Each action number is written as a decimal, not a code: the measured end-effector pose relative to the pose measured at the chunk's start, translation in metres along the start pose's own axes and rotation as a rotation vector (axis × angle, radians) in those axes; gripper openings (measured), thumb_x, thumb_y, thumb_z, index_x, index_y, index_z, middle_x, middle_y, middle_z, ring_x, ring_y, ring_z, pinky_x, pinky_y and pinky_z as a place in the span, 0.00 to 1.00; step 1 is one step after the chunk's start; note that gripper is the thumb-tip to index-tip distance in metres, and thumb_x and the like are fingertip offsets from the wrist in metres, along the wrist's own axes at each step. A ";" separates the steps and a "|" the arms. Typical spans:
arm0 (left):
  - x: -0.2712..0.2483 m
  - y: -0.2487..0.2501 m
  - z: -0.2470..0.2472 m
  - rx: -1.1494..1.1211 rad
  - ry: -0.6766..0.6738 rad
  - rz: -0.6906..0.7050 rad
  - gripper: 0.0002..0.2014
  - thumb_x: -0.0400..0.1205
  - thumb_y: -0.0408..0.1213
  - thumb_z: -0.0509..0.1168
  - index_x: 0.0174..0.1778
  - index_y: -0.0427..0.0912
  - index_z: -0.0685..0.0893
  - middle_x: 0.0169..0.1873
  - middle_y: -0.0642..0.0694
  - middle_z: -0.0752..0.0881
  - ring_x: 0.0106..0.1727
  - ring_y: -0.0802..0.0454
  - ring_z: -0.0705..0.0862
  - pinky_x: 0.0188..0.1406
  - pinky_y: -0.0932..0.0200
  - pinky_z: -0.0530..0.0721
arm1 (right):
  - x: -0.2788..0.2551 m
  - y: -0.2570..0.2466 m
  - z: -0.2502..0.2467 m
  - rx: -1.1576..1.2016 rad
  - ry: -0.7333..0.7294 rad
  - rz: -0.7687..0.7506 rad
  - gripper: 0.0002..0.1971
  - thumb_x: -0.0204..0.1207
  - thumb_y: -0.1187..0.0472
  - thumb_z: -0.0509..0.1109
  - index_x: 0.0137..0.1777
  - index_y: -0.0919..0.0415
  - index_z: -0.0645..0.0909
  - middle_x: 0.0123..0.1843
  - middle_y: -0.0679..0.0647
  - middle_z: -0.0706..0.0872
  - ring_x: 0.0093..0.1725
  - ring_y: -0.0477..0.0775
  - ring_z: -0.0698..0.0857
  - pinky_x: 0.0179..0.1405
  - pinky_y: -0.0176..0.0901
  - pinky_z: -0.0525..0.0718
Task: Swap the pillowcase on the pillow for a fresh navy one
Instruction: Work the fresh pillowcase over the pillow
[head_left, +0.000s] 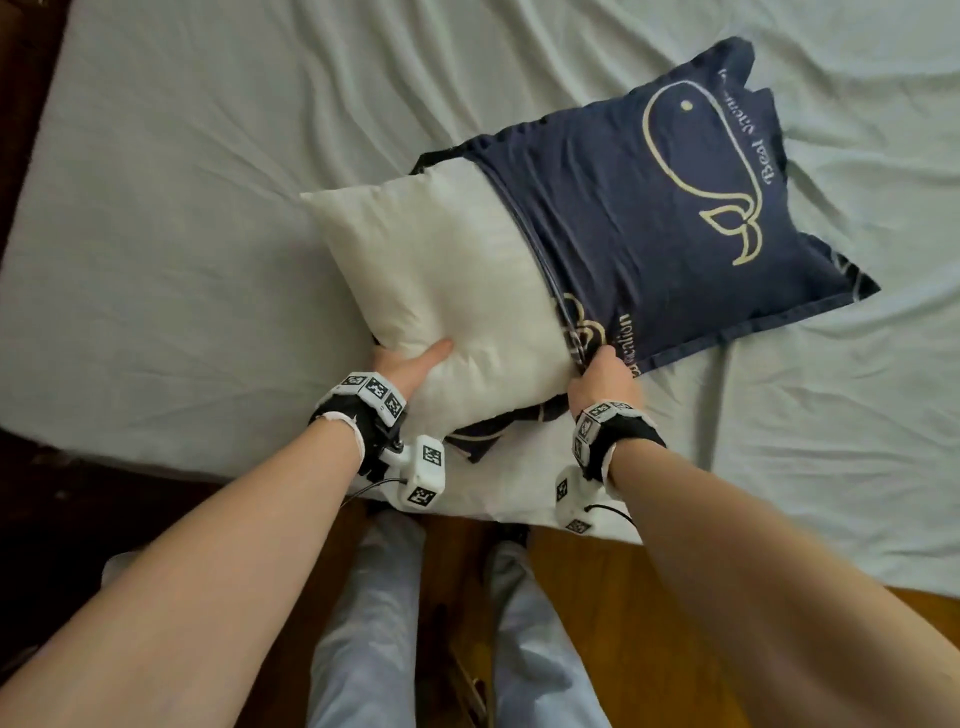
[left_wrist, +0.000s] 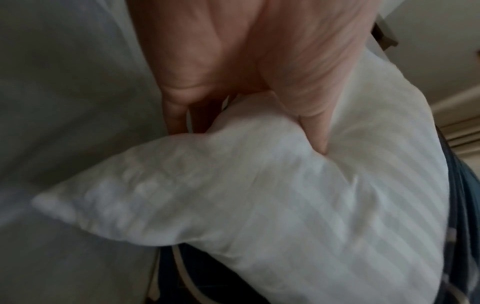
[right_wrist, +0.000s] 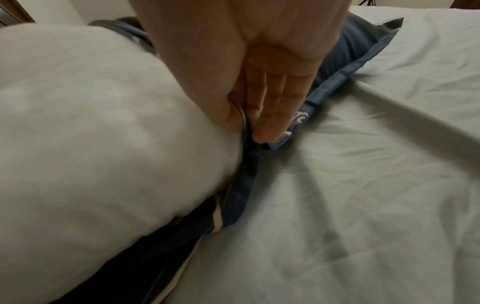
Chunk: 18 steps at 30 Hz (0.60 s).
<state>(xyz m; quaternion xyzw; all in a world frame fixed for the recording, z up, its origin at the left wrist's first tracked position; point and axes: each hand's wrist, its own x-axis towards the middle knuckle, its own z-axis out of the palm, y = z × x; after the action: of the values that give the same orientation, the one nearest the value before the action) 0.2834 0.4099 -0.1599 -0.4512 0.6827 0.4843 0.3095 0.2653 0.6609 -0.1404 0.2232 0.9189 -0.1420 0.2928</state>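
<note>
A white pillow (head_left: 441, 280) lies on the bed, its far half inside a navy pillowcase (head_left: 675, 218) printed with a cream whale outline. My left hand (head_left: 410, 364) grips the pillow's near bare corner, thumb on top; the left wrist view shows the thumb (left_wrist: 315, 127) dug into the striped white pillow (left_wrist: 259, 195). My right hand (head_left: 602, 374) pinches the open edge of the pillowcase at the pillow's near right side. In the right wrist view the fingers (right_wrist: 270, 115) and thumb clamp the navy pillowcase (right_wrist: 246, 170) hem beside the white pillow (right_wrist: 103, 123).
A pale green sheet (head_left: 208, 182) covers the bed and is wrinkled all round the pillow. The bed's near edge (head_left: 493, 514) runs just under my wrists, with wooden floor and my legs (head_left: 374, 623) below it. A dark wooden frame borders the bed's left side.
</note>
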 end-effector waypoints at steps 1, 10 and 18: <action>-0.006 0.000 0.001 0.026 -0.024 -0.028 0.58 0.47 0.77 0.75 0.70 0.43 0.79 0.62 0.42 0.85 0.59 0.41 0.85 0.63 0.48 0.82 | 0.000 0.003 -0.002 -0.012 0.008 -0.044 0.11 0.79 0.64 0.62 0.60 0.62 0.72 0.60 0.63 0.83 0.60 0.68 0.83 0.50 0.51 0.76; -0.026 0.024 0.051 -0.333 -0.319 -0.077 0.45 0.57 0.69 0.77 0.64 0.43 0.84 0.52 0.41 0.91 0.55 0.41 0.89 0.63 0.44 0.82 | -0.043 -0.008 -0.014 0.131 0.071 -0.564 0.05 0.70 0.58 0.68 0.41 0.54 0.73 0.37 0.50 0.81 0.40 0.60 0.81 0.38 0.45 0.77; -0.018 0.020 0.057 -0.035 -0.154 -0.010 0.45 0.43 0.72 0.76 0.49 0.44 0.85 0.50 0.41 0.90 0.53 0.37 0.88 0.64 0.41 0.82 | -0.039 0.012 -0.034 -0.063 -0.205 -0.505 0.08 0.72 0.50 0.69 0.40 0.54 0.76 0.37 0.50 0.84 0.44 0.61 0.85 0.39 0.46 0.80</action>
<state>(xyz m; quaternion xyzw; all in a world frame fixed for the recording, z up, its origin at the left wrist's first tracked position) 0.2717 0.4723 -0.1559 -0.4213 0.6459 0.5278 0.3559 0.2840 0.6718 -0.0916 -0.0379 0.9149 -0.2039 0.3462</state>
